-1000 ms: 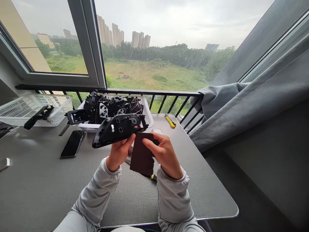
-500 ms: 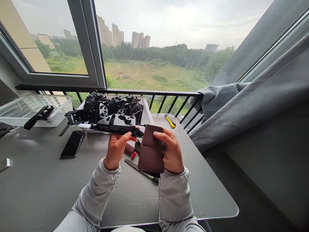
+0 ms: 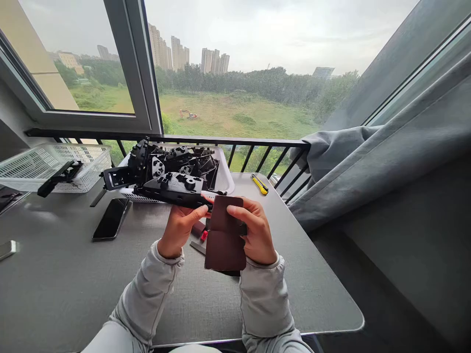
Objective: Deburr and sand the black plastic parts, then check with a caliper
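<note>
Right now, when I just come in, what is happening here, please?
A person sits at a grey table. Their left hand holds a black moulded plastic part, and their right hand holds a folded dark brown sheet, probably sandpaper, close to the part's end. More black parts fill a white basket behind them.

gap between phone (image 3: pixel 111 219) and left hand (image 3: pixel 179 230), basket (image 3: pixel 224 179) blocking ahead

- Grey desk (image 3: pixel 62 289) carrying everything, its front edge nearer me than my fingers
- White plastic basket (image 3: pixel 223 169) of black parts, just beyond my left fingers (image 3: pixel 191 211)
- White mesh basket (image 3: pixel 73 169), well left of them
- Black smartphone (image 3: pixel 111 219), left of them
- Yellow utility knife (image 3: pixel 259 184), beyond my right fingers (image 3: pixel 235 210)
- Red-handled tool (image 3: pixel 198 228), partly hidden, just below and between both sets of fingers
</note>
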Demonstrator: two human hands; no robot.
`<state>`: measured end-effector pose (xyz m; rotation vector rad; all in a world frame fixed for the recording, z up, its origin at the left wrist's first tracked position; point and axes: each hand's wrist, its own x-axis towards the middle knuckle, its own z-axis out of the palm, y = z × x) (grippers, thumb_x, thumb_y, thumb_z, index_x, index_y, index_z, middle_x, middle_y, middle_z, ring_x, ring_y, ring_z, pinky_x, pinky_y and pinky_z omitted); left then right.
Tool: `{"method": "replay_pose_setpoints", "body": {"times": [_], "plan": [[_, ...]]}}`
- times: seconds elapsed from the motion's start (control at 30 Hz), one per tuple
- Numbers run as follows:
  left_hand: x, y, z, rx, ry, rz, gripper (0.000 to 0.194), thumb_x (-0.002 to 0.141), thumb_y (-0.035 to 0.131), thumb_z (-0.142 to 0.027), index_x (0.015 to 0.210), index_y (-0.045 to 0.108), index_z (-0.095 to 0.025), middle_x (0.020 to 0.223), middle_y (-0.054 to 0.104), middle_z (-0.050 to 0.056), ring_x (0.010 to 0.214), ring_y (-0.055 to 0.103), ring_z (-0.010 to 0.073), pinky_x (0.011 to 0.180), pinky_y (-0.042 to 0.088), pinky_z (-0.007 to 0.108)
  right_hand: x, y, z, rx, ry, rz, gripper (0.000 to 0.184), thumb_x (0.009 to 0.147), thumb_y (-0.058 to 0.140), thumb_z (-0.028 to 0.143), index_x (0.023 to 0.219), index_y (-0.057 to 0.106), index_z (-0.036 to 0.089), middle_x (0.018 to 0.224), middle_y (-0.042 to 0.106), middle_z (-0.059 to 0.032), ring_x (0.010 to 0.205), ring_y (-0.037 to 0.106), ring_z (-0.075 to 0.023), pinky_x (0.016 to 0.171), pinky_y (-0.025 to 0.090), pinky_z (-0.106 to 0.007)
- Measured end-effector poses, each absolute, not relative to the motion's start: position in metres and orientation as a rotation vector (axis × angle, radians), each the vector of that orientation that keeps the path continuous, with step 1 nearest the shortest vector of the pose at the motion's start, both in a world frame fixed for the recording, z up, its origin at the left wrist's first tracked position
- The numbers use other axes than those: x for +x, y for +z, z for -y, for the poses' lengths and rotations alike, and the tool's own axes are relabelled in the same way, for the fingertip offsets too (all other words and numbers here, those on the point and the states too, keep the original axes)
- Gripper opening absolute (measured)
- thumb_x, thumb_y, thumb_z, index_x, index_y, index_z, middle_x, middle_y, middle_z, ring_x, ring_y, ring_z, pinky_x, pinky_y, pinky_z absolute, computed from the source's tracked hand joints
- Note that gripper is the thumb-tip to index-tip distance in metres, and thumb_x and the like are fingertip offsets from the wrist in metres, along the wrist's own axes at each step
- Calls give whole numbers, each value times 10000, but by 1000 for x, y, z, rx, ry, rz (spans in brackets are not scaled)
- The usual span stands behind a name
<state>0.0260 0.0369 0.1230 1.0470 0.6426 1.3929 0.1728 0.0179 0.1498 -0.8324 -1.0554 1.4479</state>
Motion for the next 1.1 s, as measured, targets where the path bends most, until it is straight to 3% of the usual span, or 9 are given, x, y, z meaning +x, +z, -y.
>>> {"method": "replay_pose_setpoints", "body": {"times": [0.1,0.23,0.33,0.47,0.6,0.8,0.93,1.1], "plan": [[23,119,-38,996,1418,-627,122,667,759,-238,782,756,-197,762,742,-1,752,712,197,675,603,294,174,147,-20,-782,1478,1117,232,706,690,312,857,795,169,1064,763,-96,906,711,-291,700,588,-354],[19,106,-40,992,1412,-535,68,663,754,-267,631,735,-210,664,714,-3,734,715,224,740,618,374,179,145,-21,-774,1476,1134,196,712,697,311,825,788,178,1050,763,-96,818,712,-267,646,579,-348],[18,102,-39,1059,1430,-493,27,719,742,-253,721,761,-234,779,741,2,872,712,240,829,598,399,183,144,-19,-831,1435,1174,183,707,717,307,811,774,168,876,765,-73,739,686,-223,597,545,-299],[16,109,-37,1267,1414,-553,175,830,650,-295,938,768,-223,950,742,49,1052,657,266,915,550,406,184,145,-14,-945,1320,1268,167,720,709,312,713,721,146,634,665,-15,543,555,-127,482,430,-225],[12,114,-35,1510,1443,-643,254,857,619,-347,1024,756,-212,1069,714,71,1076,628,279,1010,470,432,180,146,-12,-1007,1226,1396,177,744,649,315,695,667,146,624,619,-9,550,528,-125,490,404,-228],[10,109,-35,1650,1413,-717,267,885,602,-352,1102,731,-266,1043,701,54,864,657,212,876,514,379,179,146,-14,-1068,1113,1546,168,751,581,286,679,641,146,608,572,5,559,473,-109,497,366,-217],[10,107,-37,1706,1471,-718,255,901,584,-330,1100,730,-267,1093,696,48,1017,635,226,970,468,365,180,148,-15,-1070,1147,1559,171,745,575,289,660,627,151,603,575,4,552,476,-111,486,368,-217],[11,106,-39,1698,1472,-710,254,898,578,-327,1088,724,-243,1081,705,49,1011,644,230,945,493,367,179,146,-15,-1077,1134,1563,170,740,580,290,646,623,154,578,560,9,534,466,-108,469,358,-215]]}}
